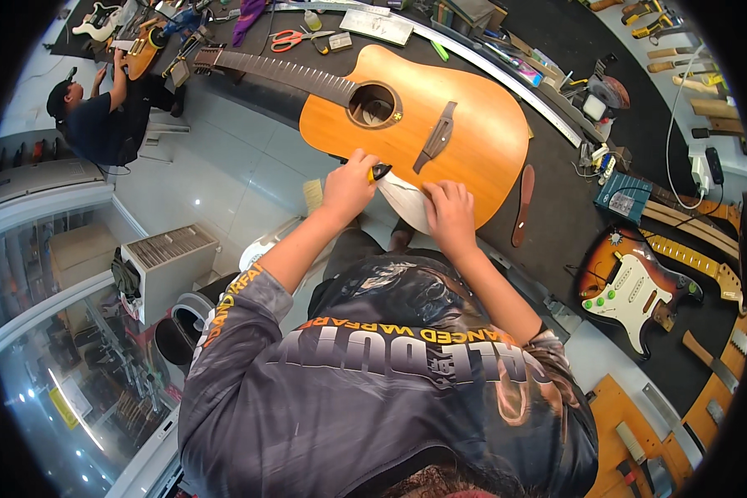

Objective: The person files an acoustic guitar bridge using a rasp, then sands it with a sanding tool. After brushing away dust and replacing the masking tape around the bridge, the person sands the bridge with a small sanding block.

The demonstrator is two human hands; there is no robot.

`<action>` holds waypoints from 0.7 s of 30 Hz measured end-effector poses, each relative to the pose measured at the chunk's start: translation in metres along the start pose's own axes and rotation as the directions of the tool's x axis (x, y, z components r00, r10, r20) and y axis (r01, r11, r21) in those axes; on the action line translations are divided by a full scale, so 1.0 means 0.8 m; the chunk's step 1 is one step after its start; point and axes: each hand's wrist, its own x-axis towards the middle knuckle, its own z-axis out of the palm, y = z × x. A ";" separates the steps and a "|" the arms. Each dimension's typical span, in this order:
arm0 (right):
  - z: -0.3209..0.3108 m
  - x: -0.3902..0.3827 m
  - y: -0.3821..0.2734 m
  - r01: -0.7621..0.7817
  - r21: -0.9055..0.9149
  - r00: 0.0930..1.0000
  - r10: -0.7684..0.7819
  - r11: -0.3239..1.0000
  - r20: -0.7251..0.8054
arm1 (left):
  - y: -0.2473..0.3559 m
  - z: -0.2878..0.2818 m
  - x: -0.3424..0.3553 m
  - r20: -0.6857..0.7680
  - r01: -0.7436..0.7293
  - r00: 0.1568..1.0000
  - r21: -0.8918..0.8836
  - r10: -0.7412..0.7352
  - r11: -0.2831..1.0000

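Observation:
An acoustic guitar [481, 108] with an orange-tan top lies flat on the dark bench, its neck pointing left. My left hand [349, 187] is closed around a small yellow-and-black tool [379, 171] at the guitar's near edge; its exact kind is hard to make out. Between my hands, a whitish sheet [404, 202] with a tapered outline hangs over that edge and partly covers the guitar's side. The fingers of my right hand [451, 207] are bent and grip the sheet's right side, close to the guitar top. My thumb there is hidden.
Beyond the guitar lie red-handled scissors [286, 39] and a long metal straightedge [506, 73]. A brown strap-like piece [524, 206] is right of the body. A sunburst electric guitar [631, 286] rests farther right. A co-worker [100, 116] sits at the far left, beyond a glass cabinet [66, 274].

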 end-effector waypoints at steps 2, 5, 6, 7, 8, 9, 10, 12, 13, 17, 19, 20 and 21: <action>0.009 0.013 -0.002 0.002 0.005 1.000 -0.002 1.000 -0.029 | 0.005 0.003 0.000 0.020 0.000 1.000 -0.007 0.000 1.000; 0.017 0.018 -0.006 -0.028 0.017 1.000 0.028 0.999 0.004 | 0.005 0.008 0.001 -0.014 0.034 0.999 -0.039 -0.034 0.999; 0.019 0.018 -0.007 -0.013 0.026 1.000 0.013 1.000 0.015 | 0.004 0.009 0.000 -0.018 0.035 0.999 -0.035 -0.036 0.999; 0.021 0.018 -0.008 0.001 0.035 1.000 -0.001 0.999 0.026 | 0.004 0.010 0.000 -0.004 0.013 1.000 -0.025 -0.013 1.000; 0.024 0.019 -0.010 0.003 0.038 1.000 -0.004 0.999 0.022 | 0.003 0.012 0.000 0.012 -0.011 1.000 -0.015 0.011 1.000; 0.028 0.019 -0.011 -0.028 0.034 0.999 0.027 0.999 0.019 | 0.006 0.010 0.000 0.009 -0.011 1.000 -0.011 0.011 1.000; 0.031 0.019 -0.012 -0.059 0.031 0.998 0.059 0.998 0.014 | 0.009 0.009 0.001 0.009 0.006 1.000 -0.022 -0.005 1.000; 0.035 0.021 -0.011 -0.077 0.043 0.997 0.077 0.996 0.001 | 0.011 0.005 0.002 0.006 0.024 1.000 -0.029 -0.023 0.999; 0.036 0.022 -0.011 -0.096 0.052 0.995 0.097 0.994 -0.008 | 0.010 0.003 0.003 0.002 0.025 1.000 -0.059 -0.025 0.998; 0.034 0.025 -0.010 -0.085 0.030 0.995 0.084 0.996 0.052 | 0.016 -0.017 0.003 -0.062 0.076 0.994 -0.130 -0.085 0.989; 0.030 0.026 -0.009 -0.092 0.007 0.994 0.091 0.996 0.065 | 0.020 -0.029 0.000 -0.100 0.108 0.987 -0.135 -0.122 0.985; 0.030 0.024 -0.012 -0.077 0.016 0.995 0.076 0.997 0.062 | 0.022 -0.035 -0.002 -0.125 0.132 0.981 -0.148 -0.151 0.980; 0.029 0.021 -0.012 -0.118 -0.001 0.990 0.118 0.993 0.074 | 0.021 -0.041 -0.006 -0.141 0.133 0.978 -0.143 -0.153 0.981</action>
